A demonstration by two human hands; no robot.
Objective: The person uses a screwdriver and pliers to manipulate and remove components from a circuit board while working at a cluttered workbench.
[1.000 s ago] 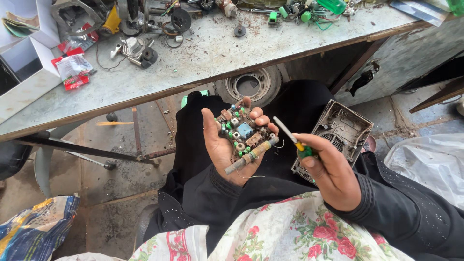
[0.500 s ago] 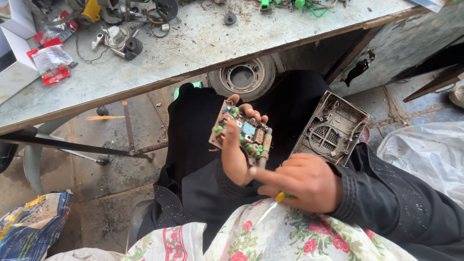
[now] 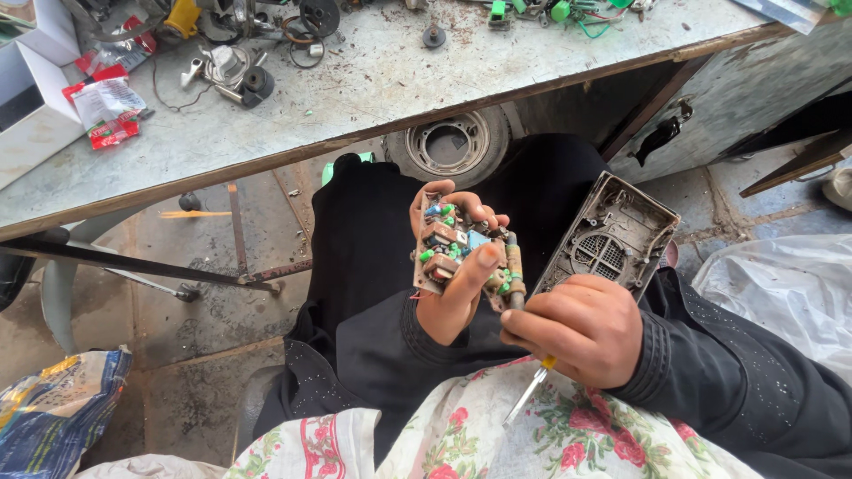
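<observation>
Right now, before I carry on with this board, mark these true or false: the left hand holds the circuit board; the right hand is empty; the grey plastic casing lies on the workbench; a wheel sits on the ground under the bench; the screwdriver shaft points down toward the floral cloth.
1. The left hand holds the circuit board. True.
2. The right hand is empty. False: it grips a screwdriver.
3. The grey plastic casing lies on the workbench. False: it rests on the lap, beside the right hand.
4. A wheel sits under the workbench. True.
5. The screwdriver's shaft points down toward the floral cloth. True.
</observation>
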